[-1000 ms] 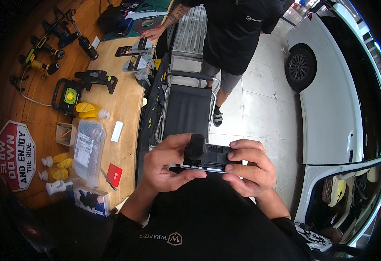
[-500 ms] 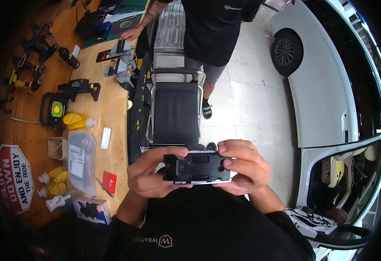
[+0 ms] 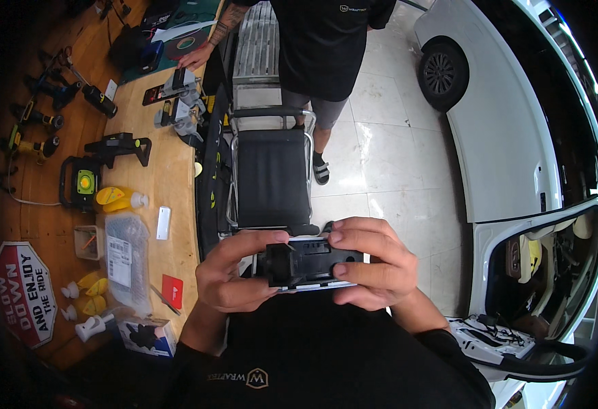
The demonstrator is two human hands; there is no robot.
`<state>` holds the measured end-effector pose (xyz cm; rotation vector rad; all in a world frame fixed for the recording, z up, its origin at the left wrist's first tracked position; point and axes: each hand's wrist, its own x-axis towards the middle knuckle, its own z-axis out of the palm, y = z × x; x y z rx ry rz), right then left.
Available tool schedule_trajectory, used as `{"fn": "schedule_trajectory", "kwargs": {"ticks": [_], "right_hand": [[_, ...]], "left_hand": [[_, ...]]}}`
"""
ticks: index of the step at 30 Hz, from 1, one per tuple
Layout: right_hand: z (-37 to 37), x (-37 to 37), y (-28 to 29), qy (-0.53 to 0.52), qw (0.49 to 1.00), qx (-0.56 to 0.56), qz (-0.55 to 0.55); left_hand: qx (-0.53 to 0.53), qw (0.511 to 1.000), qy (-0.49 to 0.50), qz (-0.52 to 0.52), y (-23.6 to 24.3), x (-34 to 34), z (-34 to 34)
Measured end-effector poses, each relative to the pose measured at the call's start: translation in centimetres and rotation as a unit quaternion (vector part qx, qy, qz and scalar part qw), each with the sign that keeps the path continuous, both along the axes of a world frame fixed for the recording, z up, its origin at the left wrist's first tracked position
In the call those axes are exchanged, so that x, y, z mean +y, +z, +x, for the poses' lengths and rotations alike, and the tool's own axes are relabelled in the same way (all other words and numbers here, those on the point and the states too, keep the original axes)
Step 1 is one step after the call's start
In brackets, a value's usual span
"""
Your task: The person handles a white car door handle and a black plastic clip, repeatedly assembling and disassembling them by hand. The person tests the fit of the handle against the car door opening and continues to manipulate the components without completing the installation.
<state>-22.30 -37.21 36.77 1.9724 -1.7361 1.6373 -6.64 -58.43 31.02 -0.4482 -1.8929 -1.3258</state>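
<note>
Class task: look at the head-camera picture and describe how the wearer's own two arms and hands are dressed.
Both hands, left hand and right hand, are bare: no gloves, and no rings or watch visible. Black long sleeves are pushed up, leaving the wrists and lower forearms uncovered.

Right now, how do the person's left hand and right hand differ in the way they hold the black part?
The left hand grips the black part at its left end, thumb on top. The right hand covers the right end, fingers curled over the top and front. The left hand sits slightly lower and nearer the wooden bench; the right is nearer the white car. Both are bare and closed on the same part.
</note>
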Motion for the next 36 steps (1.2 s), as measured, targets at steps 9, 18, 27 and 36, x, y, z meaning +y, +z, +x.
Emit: {"fn": "schedule_trajectory", "kwargs": {"ticks": [9,18,27,36], "right_hand": [[-2.0,-2.6,4.4,0.126,0.978,-0.084,0.143],[-5.6,-1.5,7.4,0.089,0.985,-0.094,0.116],[-0.2,-1.3,6.1,-0.204,0.963,-0.111,0.141],[1.7,-1.6,3.6,-0.217,0.938,-0.254,0.093]], "left_hand": [[-0.079,0.993,-0.082,-0.026,0.1,0.2,-1.0],[-0.047,0.990,-0.102,0.086,-0.9,1.1,-1.5],[-0.029,0.999,0.030,0.027,-1.0,1.1,-1.0],[0.015,0.995,0.096,0.018,-0.8,1.9,-1.8]]}}
